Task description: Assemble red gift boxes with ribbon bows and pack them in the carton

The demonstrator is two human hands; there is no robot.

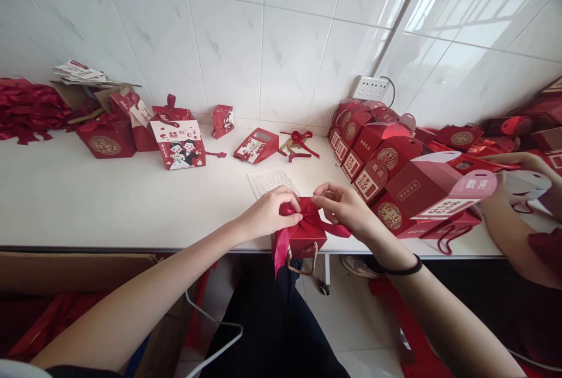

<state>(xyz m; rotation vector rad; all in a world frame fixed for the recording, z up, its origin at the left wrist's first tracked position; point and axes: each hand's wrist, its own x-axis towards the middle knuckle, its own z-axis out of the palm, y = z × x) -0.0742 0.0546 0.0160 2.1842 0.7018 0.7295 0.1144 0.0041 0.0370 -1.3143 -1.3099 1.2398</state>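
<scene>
I see the near ribbon point(282, 250) gleaming like satin over a smooth card box point(307, 246) with a rough, twisted-cord handle point(302, 273); the tabletop point(109, 208) looks smooth, the far wall tiles point(228, 44) glossy, the power strip point(370, 88) plastic.

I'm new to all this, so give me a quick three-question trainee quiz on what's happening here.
1. True or false: a black band circles the right arm.

2. What are the left hand and right hand both touching?
A) Printed sheet
B) Red ribbon
C) Power strip

3. Fill in: on the side of the red box nearest the person hangs a twisted ____ handle.

Key: 1. True. 2. B. 3. Rope.
</scene>
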